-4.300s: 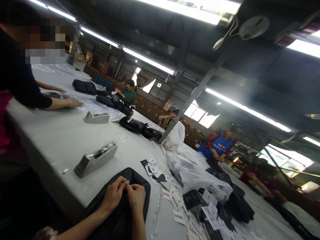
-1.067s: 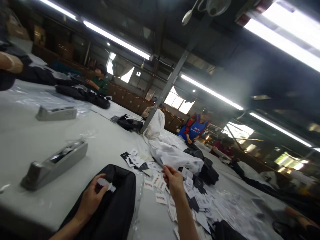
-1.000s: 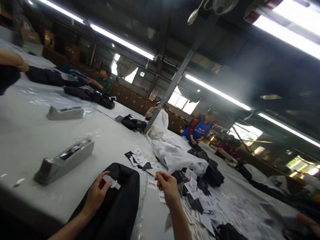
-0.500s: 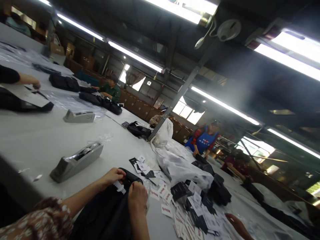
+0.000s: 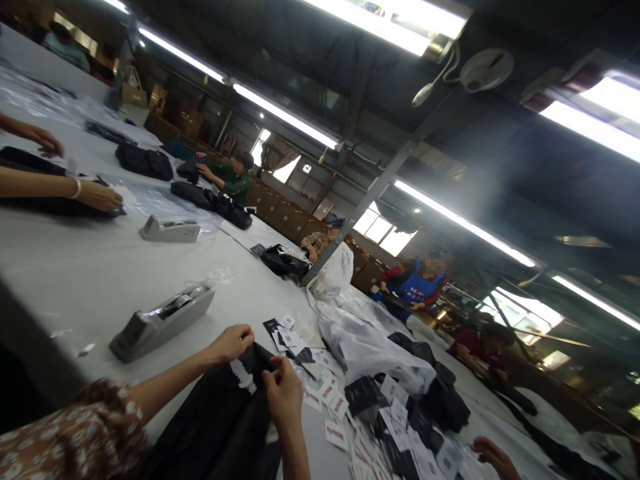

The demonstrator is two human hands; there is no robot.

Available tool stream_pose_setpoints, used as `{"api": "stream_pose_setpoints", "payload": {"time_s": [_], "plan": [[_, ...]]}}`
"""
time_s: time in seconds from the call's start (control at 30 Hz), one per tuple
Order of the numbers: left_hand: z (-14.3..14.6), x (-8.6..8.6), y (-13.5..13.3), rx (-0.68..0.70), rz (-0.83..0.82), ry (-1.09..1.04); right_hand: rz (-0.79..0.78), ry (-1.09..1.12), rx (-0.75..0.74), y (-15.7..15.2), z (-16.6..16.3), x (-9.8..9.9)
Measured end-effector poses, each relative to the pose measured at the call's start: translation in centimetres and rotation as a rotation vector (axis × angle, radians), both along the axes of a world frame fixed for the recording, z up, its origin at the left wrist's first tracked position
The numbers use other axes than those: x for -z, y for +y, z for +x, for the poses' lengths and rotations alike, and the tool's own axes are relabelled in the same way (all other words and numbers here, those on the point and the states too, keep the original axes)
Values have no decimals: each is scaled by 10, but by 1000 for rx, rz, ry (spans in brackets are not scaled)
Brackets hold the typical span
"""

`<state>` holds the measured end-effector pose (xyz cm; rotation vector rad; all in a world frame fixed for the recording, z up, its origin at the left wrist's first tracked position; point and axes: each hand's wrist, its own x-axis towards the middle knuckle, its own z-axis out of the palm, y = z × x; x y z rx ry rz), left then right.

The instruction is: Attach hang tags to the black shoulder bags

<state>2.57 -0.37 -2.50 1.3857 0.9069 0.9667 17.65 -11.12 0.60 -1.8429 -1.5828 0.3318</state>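
A black fabric item (image 5: 220,413), soft and bag-like, hangs between my hands at the lower middle. On its upper part shows a jagged white shape (image 5: 243,375); what it is I cannot make out. My left hand (image 5: 234,345) is closed on the top left edge. Fingers of my right hand (image 5: 285,390) pinch the top right edge. Just left of my left hand stands a grey tape dispenser (image 5: 165,320). White cards with red print (image 5: 336,433) lie to the right of my right hand.
Dark and white tags (image 5: 290,340) and a heap of black and white cards (image 5: 395,420) cover the table's right side. Clear plastic (image 5: 370,340) lies behind them, by a slanted post (image 5: 360,207). Another dispenser (image 5: 171,230) stands farther back. Co-workers' hands (image 5: 100,195) are at the left.
The view has shifted slightly. My hands still hold the item's top edge, with the right fingers raised and less curled. At the left, a co-worker's second hand has come in over a black item.
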Motion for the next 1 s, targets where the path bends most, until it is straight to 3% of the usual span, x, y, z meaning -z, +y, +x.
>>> {"api": "stream_pose_setpoints", "payload": {"time_s": [0.17,0.27,0.33,0.47,0.7,0.87,1.0], "plan": [[5,-29,-16,105,-77,-116,-146,451,-249,-18,14,-21],[13,-27,-35,152,-183,-182,-141,776,-242,-35,10,-20],[15,-21,-43,145,-247,-208,-89,865,-272,-43,6,-14],[16,-13,-50,172,-366,-242,-14,725,-293,-43,1,1],[25,-8,-65,146,-473,-396,202,284,121,-31,-10,24],[32,-4,-82,59,-502,-641,473,49,209,-29,-23,50],[41,-6,-91,-37,-663,-836,613,-19,341,-24,-24,59]]}}
